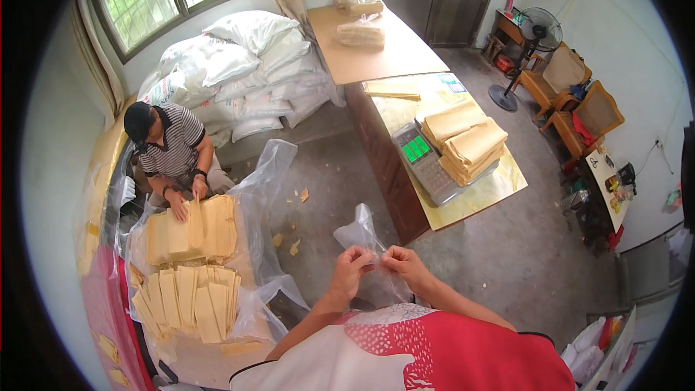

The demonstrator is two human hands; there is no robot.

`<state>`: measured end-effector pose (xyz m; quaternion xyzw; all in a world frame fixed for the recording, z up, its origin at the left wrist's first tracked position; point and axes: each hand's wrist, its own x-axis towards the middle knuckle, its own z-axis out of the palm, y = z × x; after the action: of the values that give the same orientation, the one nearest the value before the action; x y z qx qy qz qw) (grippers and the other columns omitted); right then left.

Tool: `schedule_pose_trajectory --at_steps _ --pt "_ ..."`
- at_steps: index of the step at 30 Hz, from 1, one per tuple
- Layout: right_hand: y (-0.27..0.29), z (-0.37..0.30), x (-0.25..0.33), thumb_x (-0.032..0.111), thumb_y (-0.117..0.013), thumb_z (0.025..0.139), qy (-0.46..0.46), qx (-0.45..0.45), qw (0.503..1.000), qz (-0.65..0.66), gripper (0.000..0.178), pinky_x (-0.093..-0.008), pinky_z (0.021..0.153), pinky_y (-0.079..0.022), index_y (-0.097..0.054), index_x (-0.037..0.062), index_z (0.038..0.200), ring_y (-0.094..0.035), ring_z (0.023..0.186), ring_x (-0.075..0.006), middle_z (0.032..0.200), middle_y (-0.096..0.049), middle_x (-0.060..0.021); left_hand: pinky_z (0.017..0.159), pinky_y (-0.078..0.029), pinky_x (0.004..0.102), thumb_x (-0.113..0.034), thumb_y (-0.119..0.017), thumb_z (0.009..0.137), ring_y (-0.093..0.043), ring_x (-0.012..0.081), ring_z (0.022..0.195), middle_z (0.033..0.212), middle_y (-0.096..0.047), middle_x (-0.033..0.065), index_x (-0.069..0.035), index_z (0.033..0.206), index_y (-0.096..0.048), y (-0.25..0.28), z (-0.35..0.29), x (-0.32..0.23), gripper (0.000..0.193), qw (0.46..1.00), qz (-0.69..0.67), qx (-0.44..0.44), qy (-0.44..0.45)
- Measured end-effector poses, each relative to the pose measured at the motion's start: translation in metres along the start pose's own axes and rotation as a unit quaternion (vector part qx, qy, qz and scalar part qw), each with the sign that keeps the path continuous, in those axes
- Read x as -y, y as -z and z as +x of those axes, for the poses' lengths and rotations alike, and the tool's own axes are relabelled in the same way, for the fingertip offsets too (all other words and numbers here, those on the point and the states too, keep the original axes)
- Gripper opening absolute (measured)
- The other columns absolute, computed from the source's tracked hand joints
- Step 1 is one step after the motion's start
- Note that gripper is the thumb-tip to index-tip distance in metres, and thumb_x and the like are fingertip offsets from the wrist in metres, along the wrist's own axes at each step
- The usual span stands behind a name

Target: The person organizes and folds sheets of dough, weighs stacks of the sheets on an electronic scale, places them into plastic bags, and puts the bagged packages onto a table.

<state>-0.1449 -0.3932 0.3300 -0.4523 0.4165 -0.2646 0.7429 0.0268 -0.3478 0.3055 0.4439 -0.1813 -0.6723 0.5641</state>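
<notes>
Two hands are at work on one clear plastic bag (355,233), held out over the floor (470,264). The left hand (353,259) pinches the film between thumb and forefinger; the right hand (405,264) pinches it just beside, fingertips nearly meeting. Directions are taken from these hands, twelve being straight ahead.

Step in hand, as judged: working the film at its edge, apparently parting its layers. Whether the mouth is open cannot be told. The next move calls for a separate hold on each layer and a gentle, even pull, as thin film may cling or tear.

Loose tan strips (187,303) lie at nine o'clock. At one o'clock, a scale (432,172) on the near bench (511,194) bears stacked tan sheets (470,150). A broader tan pile (163,237) lies between nine and ten, touched by a co-worker (179,132) at ten. Farther off, white sacks (235,69) are heaped at eleven; clear-wrapped packs (360,35) sit at twelve.
</notes>
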Motion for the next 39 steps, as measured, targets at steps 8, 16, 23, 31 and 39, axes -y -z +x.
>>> schedule_pose_trajectory --at_steps 8,16,23,31,39 --pt "0.074 0.091 -0.010 0.005 -0.062 0.087 -0.074 -0.049 0.986 0.144 0.020 -0.0219 0.059 -0.043 -0.051 0.0112 0.072 -0.053 0.063 -0.0084 0.071 -0.058 0.0002 0.079 -0.051 0.0381 -0.008 -0.055 0.089 -0.060 0.0173 0.076 0.079 -0.059 0.0035 -0.010 0.076 -0.049 -0.030 0.051 -0.039 0.014 0.981 -0.192 -0.027 -0.003" --pt "0.167 0.157 0.027 0.006 -0.061 0.085 -0.060 -0.144 0.978 0.140 0.020 -0.0267 0.051 -0.049 -0.048 0.0117 0.071 -0.058 0.056 -0.0131 0.070 -0.060 -0.0033 0.037 -0.036 0.0200 -0.003 -0.054 0.089 -0.040 0.0058 0.046 0.060 -0.041 -0.0034 -0.012 0.086 -0.053 0.118 0.133 -0.122 0.009 0.944 -0.235 -0.114 -0.202" --pt "0.181 0.201 0.054 0.011 -0.059 0.090 -0.046 -0.104 0.991 -0.067 0.019 -0.0247 0.055 -0.049 -0.052 0.0059 0.073 -0.062 0.064 -0.0101 0.072 -0.063 -0.0027 0.037 -0.030 0.0175 0.003 -0.050 0.085 -0.043 0.0050 0.050 0.068 -0.048 -0.0019 -0.010 0.086 -0.055 0.104 0.192 -0.174 0.014 0.903 -0.111 -0.306 -0.281" --pt "0.177 0.255 0.123 0.018 -0.059 0.091 0.094 -0.024 0.959 -0.267 0.018 -0.0266 0.061 -0.046 -0.061 0.0022 0.082 -0.056 0.065 -0.0090 0.069 -0.060 -0.0039 0.045 -0.032 0.0189 0.002 -0.051 0.085 -0.044 0.0054 0.053 0.065 -0.053 -0.0011 -0.005 0.086 -0.064 -0.030 0.357 -0.207 0.016 0.950 0.134 -0.225 -0.167" --pt "0.220 0.275 0.172 0.016 -0.060 0.090 0.091 -0.238 0.925 -0.282 0.019 -0.0268 0.067 -0.048 -0.063 0.0010 0.100 -0.058 0.073 -0.0099 0.083 -0.063 -0.0062 0.053 -0.041 0.0204 0.004 -0.045 0.086 -0.052 0.0068 0.059 0.075 -0.060 0.0011 -0.003 0.099 -0.065 -0.147 0.507 -0.253 0.025 0.885 0.347 -0.046 -0.308"
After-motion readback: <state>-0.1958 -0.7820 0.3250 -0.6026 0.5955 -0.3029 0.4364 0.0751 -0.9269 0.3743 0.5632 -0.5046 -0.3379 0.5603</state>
